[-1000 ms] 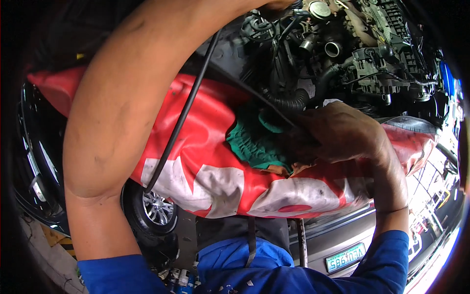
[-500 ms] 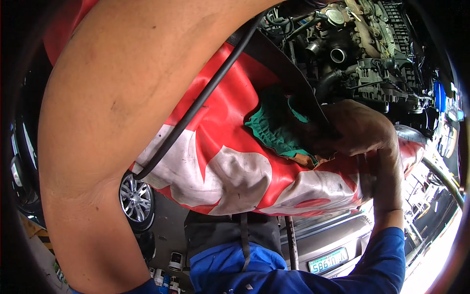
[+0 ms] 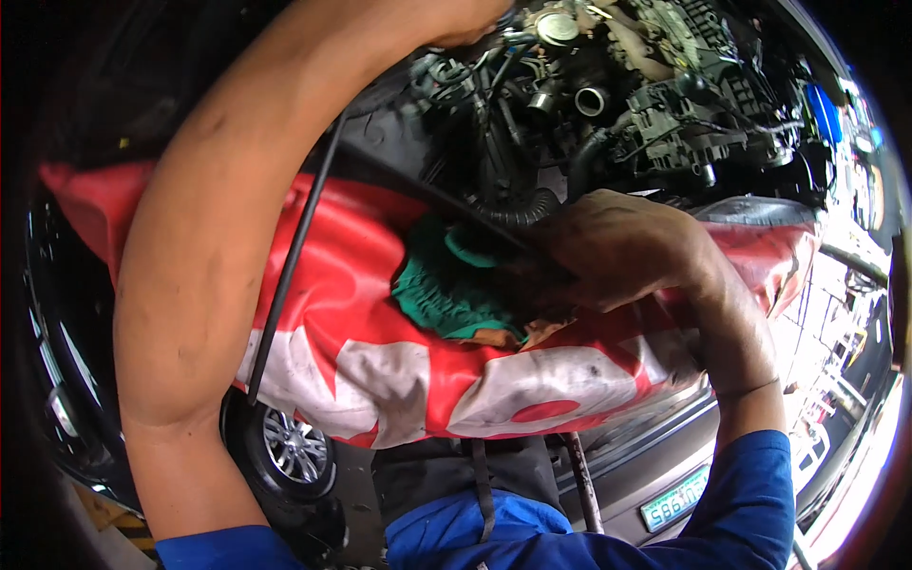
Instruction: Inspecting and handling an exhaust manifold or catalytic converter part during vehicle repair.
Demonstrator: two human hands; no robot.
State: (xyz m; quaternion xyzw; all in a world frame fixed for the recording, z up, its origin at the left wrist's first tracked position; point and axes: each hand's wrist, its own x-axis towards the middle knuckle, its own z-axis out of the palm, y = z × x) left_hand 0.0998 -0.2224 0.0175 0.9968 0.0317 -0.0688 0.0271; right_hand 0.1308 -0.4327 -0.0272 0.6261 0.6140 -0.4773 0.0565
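My left arm reaches up across the left side, and my left hand (image 3: 475,23) is at the top edge, over the engine (image 3: 608,104). It is partly cut off, and its fingers are hidden. My right hand (image 3: 613,249) bends inward over the front of the engine bay, beside a crumpled green cloth (image 3: 446,296). Its fingers are lost in dark shadow near the lower end of a long black strip (image 3: 427,195). Under the cloth lies a red and white cover (image 3: 380,375), smudged with dirt. A thin black rod (image 3: 302,237) slants along my left forearm.
A ribbed black hose (image 3: 532,207) and an open metal pipe end (image 3: 590,102) show in the engine bay. Below the cover are a car wheel (image 3: 294,446) and another vehicle's licence plate (image 3: 675,498). A pole (image 3: 583,480) stands beside my waist.
The view has shifted, showing more of the engine bay at the top. My left hand has come partly into view there. My right hand stays beside the green cloth.
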